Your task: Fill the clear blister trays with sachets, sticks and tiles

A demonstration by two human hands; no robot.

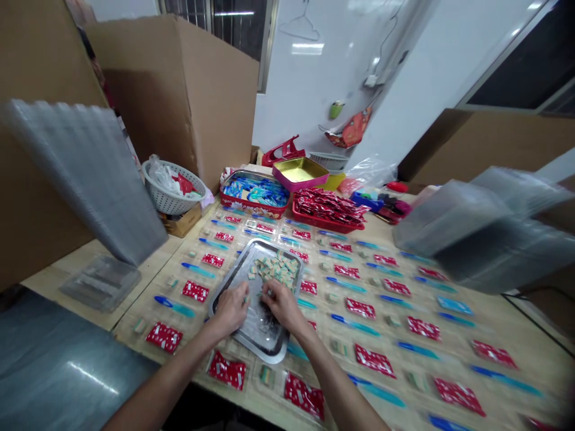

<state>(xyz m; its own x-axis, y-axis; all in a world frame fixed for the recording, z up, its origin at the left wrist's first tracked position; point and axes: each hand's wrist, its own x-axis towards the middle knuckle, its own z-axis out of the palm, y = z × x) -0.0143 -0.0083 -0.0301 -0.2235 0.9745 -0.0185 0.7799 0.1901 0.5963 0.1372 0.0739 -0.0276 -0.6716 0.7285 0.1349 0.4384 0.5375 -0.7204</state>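
A silver metal tray lies tilted across rows of clear plastic trays on the wooden table. Small pale green and beige blocks are heaped at its far end. My left hand is over the tray's left side, fingers curled together; what they hold, if anything, is too small to name. Close to the near edge of the heap, my right hand has its fingers pinched downward, their tips hidden. Around the tray, the clear trays carry red dotted packets, blue pens and small blocks.
Behind stand a tin of blue packets, a red basket of red packets and a pink tin. Stacked clear trays rise at left, others at right. A white basket stands by a cardboard box.
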